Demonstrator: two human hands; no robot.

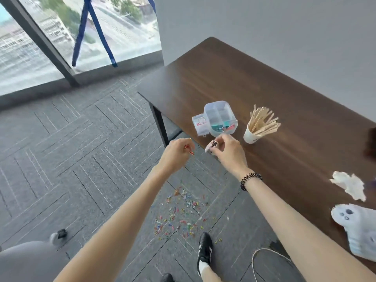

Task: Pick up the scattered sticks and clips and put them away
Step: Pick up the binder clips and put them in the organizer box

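Fingers (186,142) of left hand (178,154) curled, pinching red paper clip (191,152) over carpet (81,159), short of table (254,78) edge. Below, loose clips (179,212) spread on the floor. Right hand (228,150) pinching dark clip (214,143) — nearer hand, clear box (220,119) just ahead of its fingertips, open side up. Farther right — sticks (262,121) standing in cup (251,137).

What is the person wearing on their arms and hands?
Both arms are bare, no sleeves in view. The left hand wears nothing. Behind the right hand, the wrist has a black coiled band, like a spiral hair tie. No gloves.
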